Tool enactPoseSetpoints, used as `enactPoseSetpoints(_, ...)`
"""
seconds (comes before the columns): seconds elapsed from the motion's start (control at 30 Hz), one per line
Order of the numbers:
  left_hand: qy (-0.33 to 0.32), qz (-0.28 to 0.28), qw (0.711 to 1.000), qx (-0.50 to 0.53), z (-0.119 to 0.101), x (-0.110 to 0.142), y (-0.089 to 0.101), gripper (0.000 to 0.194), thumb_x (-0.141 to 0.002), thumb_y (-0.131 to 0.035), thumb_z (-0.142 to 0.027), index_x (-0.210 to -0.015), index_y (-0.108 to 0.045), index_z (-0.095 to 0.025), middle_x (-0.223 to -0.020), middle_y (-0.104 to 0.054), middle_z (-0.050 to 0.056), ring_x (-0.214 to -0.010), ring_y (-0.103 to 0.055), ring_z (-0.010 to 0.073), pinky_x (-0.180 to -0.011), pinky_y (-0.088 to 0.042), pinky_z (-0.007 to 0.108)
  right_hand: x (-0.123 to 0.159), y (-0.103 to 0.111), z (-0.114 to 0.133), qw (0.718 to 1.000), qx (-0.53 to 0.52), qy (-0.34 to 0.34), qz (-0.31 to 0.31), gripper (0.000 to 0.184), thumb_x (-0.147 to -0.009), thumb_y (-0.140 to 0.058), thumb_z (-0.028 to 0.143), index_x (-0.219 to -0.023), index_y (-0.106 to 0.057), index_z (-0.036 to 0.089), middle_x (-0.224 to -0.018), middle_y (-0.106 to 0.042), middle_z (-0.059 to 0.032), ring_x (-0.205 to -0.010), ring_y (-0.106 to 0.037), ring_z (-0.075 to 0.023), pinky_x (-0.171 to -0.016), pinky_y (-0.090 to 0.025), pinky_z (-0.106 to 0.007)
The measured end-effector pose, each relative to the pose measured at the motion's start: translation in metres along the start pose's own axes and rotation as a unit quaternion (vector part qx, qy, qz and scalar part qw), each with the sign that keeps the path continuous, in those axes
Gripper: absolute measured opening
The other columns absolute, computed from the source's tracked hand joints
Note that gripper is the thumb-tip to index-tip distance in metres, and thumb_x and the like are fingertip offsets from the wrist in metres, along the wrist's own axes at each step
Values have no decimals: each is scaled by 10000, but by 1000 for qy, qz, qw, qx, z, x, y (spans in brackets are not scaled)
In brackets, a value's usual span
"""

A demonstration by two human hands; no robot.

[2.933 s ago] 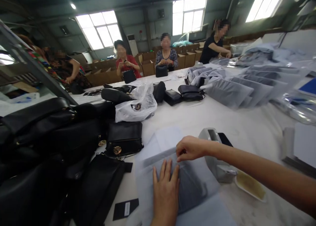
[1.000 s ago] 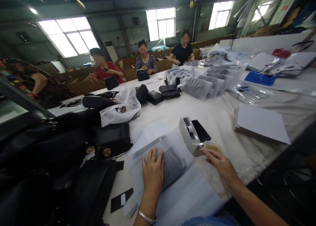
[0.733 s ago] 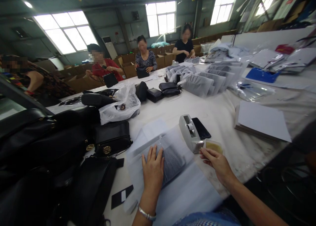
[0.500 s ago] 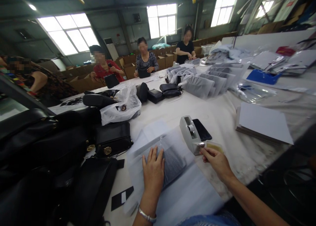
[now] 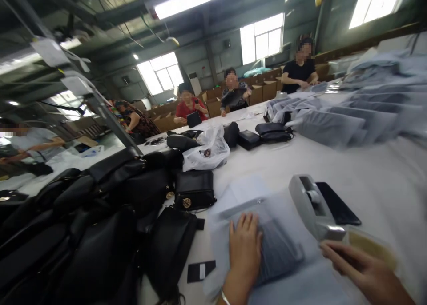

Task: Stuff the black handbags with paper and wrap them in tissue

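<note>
Since nearly three seconds ago, your right hand (image 5: pixel 363 269) has left the wrapped bag (image 5: pixel 283 254) and gone across to the front end of the tape dispenser (image 5: pixel 308 209). It reaches in from the lower right, its thumb and forefinger drawn close; with this blur, you can't fairly tell whether the tips are clamped on any tape. Your left hand (image 5: pixel 245 247) lies flat, palm down, fingers stretched away from you, resting on the wrapped bag, which lies before you on the desk (image 5: pixel 273 162). A phone (image 5: pixel 336 202) sits just right of the dispenser.
</note>
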State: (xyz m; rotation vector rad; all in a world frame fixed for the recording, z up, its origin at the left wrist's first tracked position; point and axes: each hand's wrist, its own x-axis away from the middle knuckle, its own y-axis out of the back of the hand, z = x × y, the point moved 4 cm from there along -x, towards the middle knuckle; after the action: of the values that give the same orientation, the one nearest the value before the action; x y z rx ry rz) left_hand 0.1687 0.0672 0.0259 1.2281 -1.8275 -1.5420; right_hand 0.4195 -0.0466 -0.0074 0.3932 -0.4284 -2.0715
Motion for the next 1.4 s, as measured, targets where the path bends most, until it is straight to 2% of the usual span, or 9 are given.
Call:
enactPoseSetpoints(0.07,5,12,999,31,5,-4,9,495,-952,-358,-119,-1410,-444,-286,-1425,-532,3,-1316,-487,189,-1098,-419,475,-7,-10,41,993,42,58,97,259,-725,-701,527,-815,-773,295,-844,-751,-49,-774,-686,-263,-677,-548,-320)
enactPoseSetpoints(0.17,27,24,997,69,23,-11,18,636,-870,-324,31,-1422,-432,-264,-1448,-505,1,-1298,-504,146,-1070,-455,348,-27,-35,96,949,67,172,255,284,-874,-580,462,-813,-738,234,-773,-710,-43,-704,-634,-192,-681,-499,-279)
enactPoseSetpoints(0.37,69,18,989,129,69,-16,18,571,-878,-502,-87,-1417,-442,-265,-1534,-384,27,-1357,-435,194,-1070,-445,357,-69,-102,153,826,113,330,442,235,-900,-558,342,-861,-743,202,-749,-688,-26,-670,-601,-139,-666,-428,-236)
enactPoseSetpoints(0.6,124,13,948,292,106,-14,8,656,-817,-652,-258,-1434,-430,-231,-1382,-570,84,-1170,-580,222,-880,-522,290,-96,-183,178,702,251,433,506,165,-769,-635,311,-845,-769,252,-731,-739,-3,-635,-622,-153,-571,-359,-241)
enactPoseSetpoints(0.77,99,32,909,404,134,-23,-22,716,-821,-628,-378,-1469,-376,-207,-1315,-618,112,-851,-670,209,-617,-511,248,-98,-218,185,612,363,474,519,229,-724,-637,408,-846,-767,263,-651,-714,8,-554,-600,-171,-469,-261,-258)
enactPoseSetpoints(0.97,69,19,900,430,158,-29,-50,741,-750,-682,-426,-1428,-457,-230,-1330,-617,79,-1072,-629,312,-742,-564,291,-89,-248,191,518,478,470,531,181,-685,-654,392,-622,-687,225,-568,-660,7,-517,-597,-185,-472,-339,-273)
enactPoseSetpoints(1.1,77,37,895,439,160,-28,-59,754,-739,-666,-383,-1436,-445,-197,-1378,-575,90,-1169,-583,339,-805,-564,314,-92,-265,189,502,493,471,532,278,-638,-724,438,-517,-600,220,-504,-612,21,-543,-620,-199,-501,-375,-281)
enactPoseSetpoints(1.23,67,32,891,449,156,-28,-56,764,-720,-671,-354,-1432,-450,-187,-1343,-603,101,-1237,-541,334,-986,-483,353,-108,-271,191,549,467,455,524,308,-510,-805,526,-561,-673,253,-487,-600,30,-583,-640,-217,-559,-415,-293)
enactPoseSetpoints(1.4,94,61,883,456,157,-27,-50,822,-721,-677,-331,-1472,-375,-185,-1318,-613,139,-1226,-551,321,-855,-543,320,-136,-259,181,582,492,338,552,443,-470,-787,654,-513,-671,229,-453,-568,16,-565,-618,-216,-583,-444,-306)
